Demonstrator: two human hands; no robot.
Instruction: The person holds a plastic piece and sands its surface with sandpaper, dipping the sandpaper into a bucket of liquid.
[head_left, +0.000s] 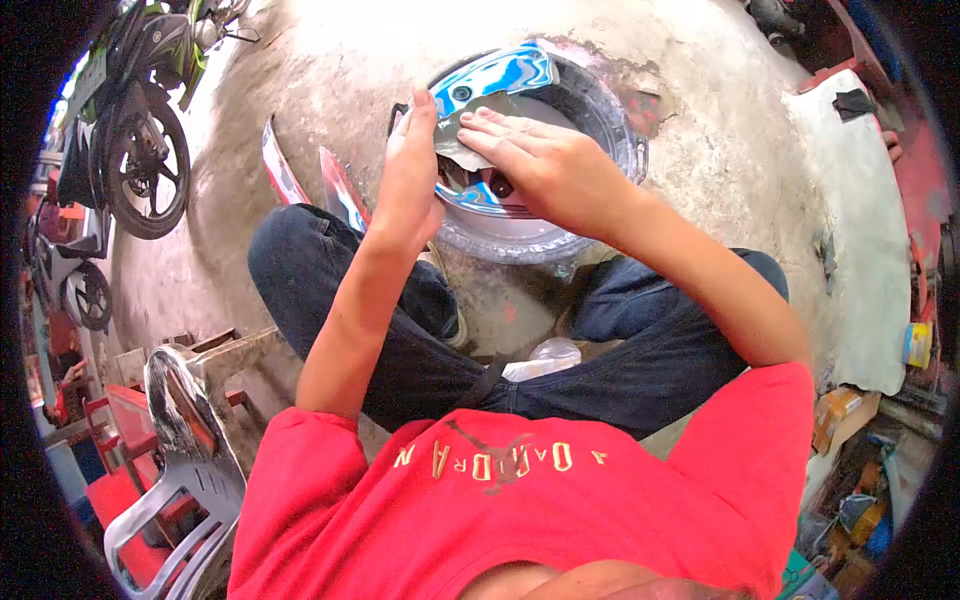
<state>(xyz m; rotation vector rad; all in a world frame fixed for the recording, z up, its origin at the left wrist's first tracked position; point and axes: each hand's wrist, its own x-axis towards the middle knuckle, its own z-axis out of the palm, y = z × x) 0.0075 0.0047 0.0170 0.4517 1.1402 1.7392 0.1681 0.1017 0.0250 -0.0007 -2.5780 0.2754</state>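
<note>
A blue and white patterned plastic motorcycle panel (500,72) is held over a round, dark tub (610,110) that looks made from a tyre, with pale liquid inside. My left hand (408,185) grips the panel's left side, thumb up, its other fingers mostly hidden. Across the panel lies a grey-green sheet (455,148) that looks like sandpaper. My right hand (550,170) presses that sheet against the panel with fingers nearly straight and together; its thumb is out of sight. The tub stands on the floor between my bent knees.
Two red and white curved panels (342,188) (282,165) lie left of the tub. A motorcycle wheel (148,165) stands farther left. A grey plastic chair (195,470) is at lower left. To the right is a long whitish panel (865,240), with a cardboard box (845,415) below.
</note>
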